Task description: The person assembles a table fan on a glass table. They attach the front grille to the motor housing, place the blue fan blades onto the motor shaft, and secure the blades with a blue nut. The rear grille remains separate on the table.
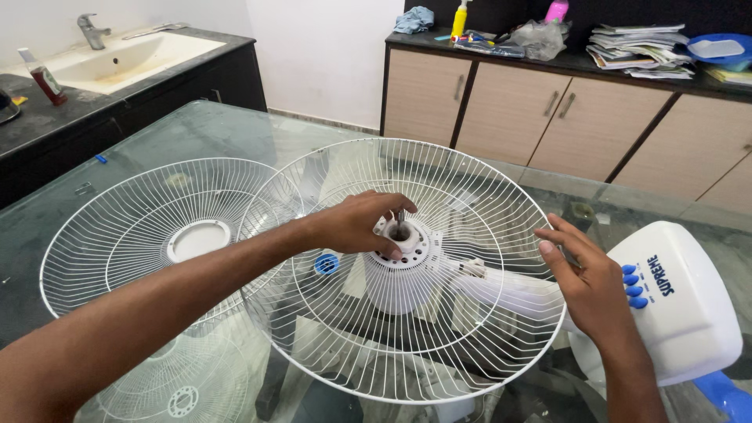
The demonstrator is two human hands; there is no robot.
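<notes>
Rear fan guard (407,345) sits at table centre on the motor hub (403,239), where my left hand (356,223) pinches the shaft, right hand (587,282) open at three o'clock steadying the rim; tightening seems next.

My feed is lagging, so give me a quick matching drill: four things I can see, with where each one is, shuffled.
Things:
1. left hand
2. right hand
3. loose grille
4. blue buttons

Places:
A. flat on the glass table
B. at the motor hub
C. on the white base
D. on the mounted grille's rim

Pairs: 1-B, 2-D, 3-A, 4-C
</notes>
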